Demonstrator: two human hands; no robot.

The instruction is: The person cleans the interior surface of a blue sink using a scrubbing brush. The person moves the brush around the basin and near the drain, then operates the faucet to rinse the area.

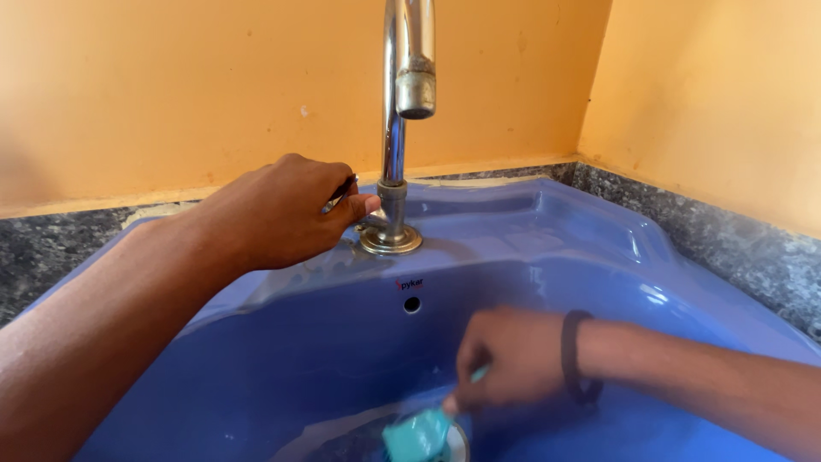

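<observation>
My left hand (278, 210) is closed around the small lever at the base of a chrome tap (395, 128) that rises behind a blue washbasin (599, 231). My right hand (509, 355), with a dark band on its wrist, is down inside the bowl and grips a small turquoise brush (419, 432). The brush head rests at the metal drain (457, 441) at the bottom of the bowl. The tap's spout (416, 81) hangs above the basin; I see no water running from it.
The basin sits in a dark speckled stone counter (753, 257) in a corner of orange walls (171, 85). A small overflow hole (412, 304) is in the bowl's back wall below the tap.
</observation>
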